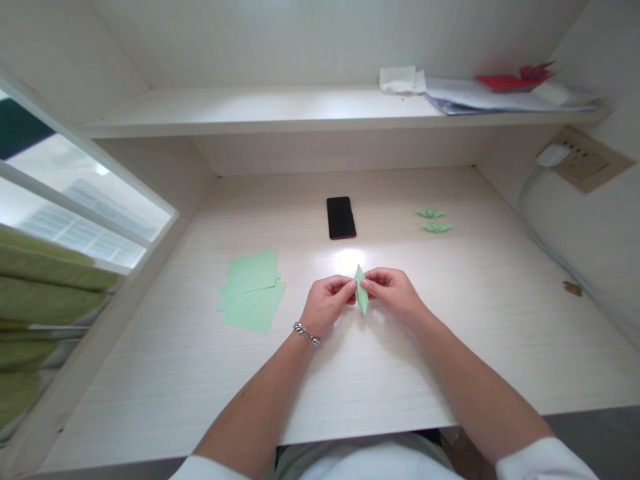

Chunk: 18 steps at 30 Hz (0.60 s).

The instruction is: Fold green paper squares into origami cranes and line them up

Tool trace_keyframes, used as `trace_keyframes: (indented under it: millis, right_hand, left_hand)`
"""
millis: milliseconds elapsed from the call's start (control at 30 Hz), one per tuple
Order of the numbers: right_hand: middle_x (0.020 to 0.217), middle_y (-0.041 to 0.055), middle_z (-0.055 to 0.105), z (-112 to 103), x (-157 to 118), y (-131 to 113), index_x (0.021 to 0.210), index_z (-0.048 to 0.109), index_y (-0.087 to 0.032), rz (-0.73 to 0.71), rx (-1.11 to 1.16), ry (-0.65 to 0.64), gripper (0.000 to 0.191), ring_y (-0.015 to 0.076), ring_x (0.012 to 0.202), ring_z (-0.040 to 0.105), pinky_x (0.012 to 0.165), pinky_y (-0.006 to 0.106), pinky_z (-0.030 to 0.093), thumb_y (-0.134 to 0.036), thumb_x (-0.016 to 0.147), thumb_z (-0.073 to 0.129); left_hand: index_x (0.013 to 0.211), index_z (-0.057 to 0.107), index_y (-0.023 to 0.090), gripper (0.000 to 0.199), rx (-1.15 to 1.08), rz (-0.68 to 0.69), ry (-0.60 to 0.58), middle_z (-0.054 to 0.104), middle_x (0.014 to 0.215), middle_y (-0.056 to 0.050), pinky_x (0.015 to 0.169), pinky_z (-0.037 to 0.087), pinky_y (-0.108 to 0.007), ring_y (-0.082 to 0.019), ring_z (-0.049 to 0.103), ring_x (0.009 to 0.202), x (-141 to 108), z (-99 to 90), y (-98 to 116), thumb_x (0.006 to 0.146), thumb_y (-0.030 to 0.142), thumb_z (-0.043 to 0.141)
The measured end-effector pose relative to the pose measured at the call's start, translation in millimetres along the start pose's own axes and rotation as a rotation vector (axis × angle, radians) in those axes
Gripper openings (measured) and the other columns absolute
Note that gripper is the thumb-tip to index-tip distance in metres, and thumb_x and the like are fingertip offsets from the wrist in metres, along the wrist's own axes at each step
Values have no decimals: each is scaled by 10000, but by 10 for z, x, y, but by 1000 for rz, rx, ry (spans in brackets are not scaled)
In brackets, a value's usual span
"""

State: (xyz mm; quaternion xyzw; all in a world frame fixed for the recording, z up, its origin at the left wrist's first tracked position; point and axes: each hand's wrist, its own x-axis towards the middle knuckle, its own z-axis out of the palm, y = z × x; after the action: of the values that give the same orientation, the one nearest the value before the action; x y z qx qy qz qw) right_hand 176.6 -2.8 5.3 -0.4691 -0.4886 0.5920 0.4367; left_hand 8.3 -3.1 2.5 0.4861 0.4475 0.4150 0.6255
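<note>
A piece of folded green paper [361, 300], narrow and diamond-shaped with pointed ends, is held over the desk. My left hand [330, 301] pinches its left side between thumb and fingers, a chain bracelet at that wrist. My right hand [393, 291] pinches the right side the same way. The fingertips hide the paper's middle. To the left lies a loose pile of green paper sheets [253, 293]. Two small folded green paper cranes [437, 228] sit beyond my right hand, one behind the other.
A black phone [341, 218] lies flat beyond my hands. Above the desk's back runs a shelf [260, 107] with papers [480, 97] and a red folded paper [510, 83]. A white charger [553, 155] in the right wall socket trails a cable [540, 243]. A window is at left.
</note>
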Motion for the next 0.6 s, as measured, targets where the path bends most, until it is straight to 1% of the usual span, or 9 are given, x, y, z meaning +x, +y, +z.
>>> trace_keyframes:
  millis: [133,300,367,500,600]
  right_hand:
    - [763,44,684,17,-4,10,808,691,-157,-24,13,-10,267,176,686,633,640,295,510,-396,698,732]
    - [766,42,683,25,-7,24,819,685,-159,-24,32,-9,276,180,695,636,651,305,517,-402,697,734]
    - [767,42,684,16,-4,33,817,687,-162,-39,-9,4,278,183,700,635,659,308,517,-410,699,730]
    - [773,51,690,-2,-1,38,813,700,-164,-92,-167,48,262,188,715,629,668,305,503,-411,728,704]
    - [759,48,687,7,-9,18,805,703,-164,-112,-208,58,246,179,692,619,642,294,491,-401,741,692]
  left_hand:
    - [801,735,131,280,52,20,30,701,722,-62,619,509,-253,-145,618,637,-19,9,45,731,400,705]
    - [790,749,132,271,90,40,71,697,691,-57,595,495,-242,-144,611,624,-24,21,68,718,392,717]
    - [810,750,131,279,70,39,57,698,696,-58,596,495,-244,-143,608,624,-19,22,51,715,392,722]
    - [799,737,126,292,-20,9,27,699,720,-71,628,512,-267,-146,614,634,-14,28,8,715,404,723]
    - [794,727,126,295,-40,-1,30,698,730,-76,640,517,-270,-145,618,640,-18,36,5,721,411,719]
